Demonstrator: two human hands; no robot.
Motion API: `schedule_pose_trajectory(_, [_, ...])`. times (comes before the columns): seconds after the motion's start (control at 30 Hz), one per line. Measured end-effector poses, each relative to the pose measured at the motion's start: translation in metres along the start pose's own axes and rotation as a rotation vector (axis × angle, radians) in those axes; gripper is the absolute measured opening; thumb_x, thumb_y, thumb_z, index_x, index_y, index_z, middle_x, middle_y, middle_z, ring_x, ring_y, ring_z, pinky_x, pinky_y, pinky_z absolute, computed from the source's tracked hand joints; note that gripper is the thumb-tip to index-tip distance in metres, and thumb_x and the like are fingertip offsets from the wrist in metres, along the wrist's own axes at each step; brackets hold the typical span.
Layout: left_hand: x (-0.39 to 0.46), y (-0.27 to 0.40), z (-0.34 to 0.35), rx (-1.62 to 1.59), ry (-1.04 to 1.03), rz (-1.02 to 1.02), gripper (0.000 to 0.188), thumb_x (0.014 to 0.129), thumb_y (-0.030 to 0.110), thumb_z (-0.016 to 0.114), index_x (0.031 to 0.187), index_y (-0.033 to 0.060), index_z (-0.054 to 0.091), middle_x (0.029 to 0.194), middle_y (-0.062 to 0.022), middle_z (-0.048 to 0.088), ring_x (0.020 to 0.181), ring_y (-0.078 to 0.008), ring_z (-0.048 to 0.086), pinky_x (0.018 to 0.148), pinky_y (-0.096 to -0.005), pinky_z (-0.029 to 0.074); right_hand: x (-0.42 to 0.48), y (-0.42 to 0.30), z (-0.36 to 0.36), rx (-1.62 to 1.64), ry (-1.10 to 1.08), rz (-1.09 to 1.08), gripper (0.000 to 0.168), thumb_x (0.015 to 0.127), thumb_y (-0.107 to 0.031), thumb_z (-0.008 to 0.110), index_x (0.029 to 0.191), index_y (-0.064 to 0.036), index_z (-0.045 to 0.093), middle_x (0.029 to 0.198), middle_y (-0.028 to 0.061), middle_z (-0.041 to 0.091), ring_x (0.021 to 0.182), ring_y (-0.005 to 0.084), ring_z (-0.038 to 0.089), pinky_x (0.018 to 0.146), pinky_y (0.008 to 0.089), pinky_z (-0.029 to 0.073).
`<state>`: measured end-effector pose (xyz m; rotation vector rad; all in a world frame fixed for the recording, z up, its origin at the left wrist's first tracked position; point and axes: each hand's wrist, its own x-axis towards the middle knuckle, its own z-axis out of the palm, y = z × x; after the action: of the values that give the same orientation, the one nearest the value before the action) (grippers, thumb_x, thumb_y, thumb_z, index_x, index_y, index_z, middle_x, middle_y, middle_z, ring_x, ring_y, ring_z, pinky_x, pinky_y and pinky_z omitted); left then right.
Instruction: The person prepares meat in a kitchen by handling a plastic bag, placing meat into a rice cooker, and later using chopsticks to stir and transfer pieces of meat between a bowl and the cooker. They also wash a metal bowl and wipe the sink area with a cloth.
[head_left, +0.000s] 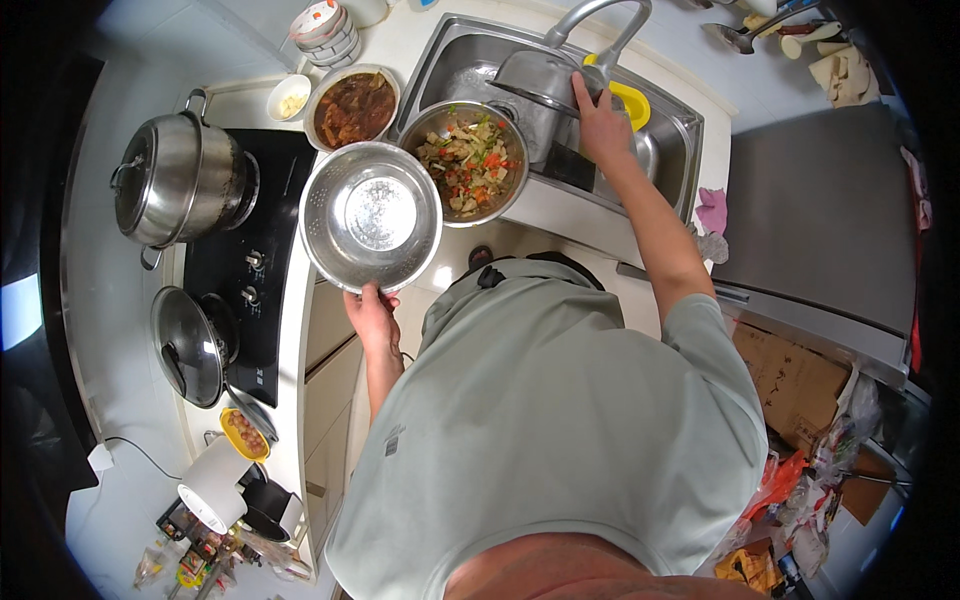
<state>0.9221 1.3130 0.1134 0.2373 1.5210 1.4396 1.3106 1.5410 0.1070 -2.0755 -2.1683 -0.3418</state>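
My left hand grips the near rim of a stainless steel colander with small holes in its sides; nothing lies in it. Its far right side overlaps a steel bowl of chopped meat and vegetables at the sink's near left corner. Over the double-basin sink, my right hand holds a tilted steel basin, its fingers on the outer wall. The curved faucet rises right behind that basin. A yellow plastic container shows partly behind my hand.
Left of the colander, a black gas hob bears a large lidded steel pot and a glass-lidded pan. A bowl of dark stew, a small white bowl and stacked bowls stand behind. A grey refrigerator borders the right.
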Motion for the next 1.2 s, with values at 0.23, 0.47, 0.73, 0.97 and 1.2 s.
schedule_pose_trajectory(0.23, [0.001, 0.003, 0.008, 0.040, -0.049, 0.000, 0.030, 0.085, 0.001, 0.046, 0.115, -0.0032, 0.041, 0.090, -0.0128, 0.058, 0.057, -0.0153, 0.056, 0.043, -0.0237, 0.043, -0.007, -0.001, 0.000, 0.046, -0.007, 0.007, 0.067, 0.085, -0.008, 0.043, 0.142, -0.036, 0.022, 0.118, 0.0291, 0.047, 0.064, 0.0361, 0.064, 0.053, 0.0428, 0.053])
schedule_pose_trajectory(0.47, [-0.003, 0.002, 0.015, 0.073, -0.074, -0.005, 0.031, 0.085, 0.001, 0.046, 0.115, -0.0035, 0.041, 0.090, -0.0132, 0.059, 0.057, -0.0154, 0.057, 0.042, -0.0236, 0.043, -0.009, 0.006, 0.007, 0.072, -0.015, 0.043, 0.068, 0.085, -0.008, 0.045, 0.142, -0.035, 0.021, 0.113, 0.0255, 0.048, 0.066, 0.0371, 0.063, 0.055, 0.0440, 0.052])
schedule_pose_trajectory(0.73, [-0.006, 0.001, 0.023, 0.103, -0.077, -0.009, 0.024, 0.085, 0.002, 0.048, 0.108, -0.0027, 0.043, 0.084, -0.0121, 0.057, 0.055, -0.0152, 0.054, 0.043, -0.0248, 0.042, -0.018, 0.011, 0.010, 0.031, -0.014, 0.064, 0.070, 0.085, -0.007, 0.045, 0.142, -0.037, 0.019, 0.108, 0.0188, 0.050, 0.064, 0.0364, 0.062, 0.053, 0.0444, 0.051])
schedule_pose_trajectory(0.97, [-0.007, -0.005, 0.032, 0.112, -0.137, 0.002, 0.030, 0.085, 0.001, 0.046, 0.114, -0.0034, 0.041, 0.088, -0.0126, 0.058, 0.057, -0.0148, 0.057, 0.043, -0.0236, 0.043, -0.023, 0.006, -0.001, 0.016, -0.153, 0.076, 0.069, 0.087, -0.007, 0.041, 0.142, -0.039, 0.017, 0.124, 0.0289, 0.043, 0.069, 0.0358, 0.065, 0.057, 0.0412, 0.054])
schedule_pose_trajectory(1.2, [-0.015, -0.012, 0.077, 0.185, -0.293, -0.016, 0.030, 0.087, 0.003, 0.047, 0.115, -0.0017, 0.040, 0.091, -0.0119, 0.057, 0.057, -0.0147, 0.056, 0.044, -0.0239, 0.044, -0.045, 0.034, 0.005, 0.310, -0.020, 0.313, 0.071, 0.084, -0.009, 0.047, 0.144, -0.033, 0.017, 0.116, 0.0263, 0.049, 0.080, 0.0399, 0.062, 0.068, 0.0466, 0.051])
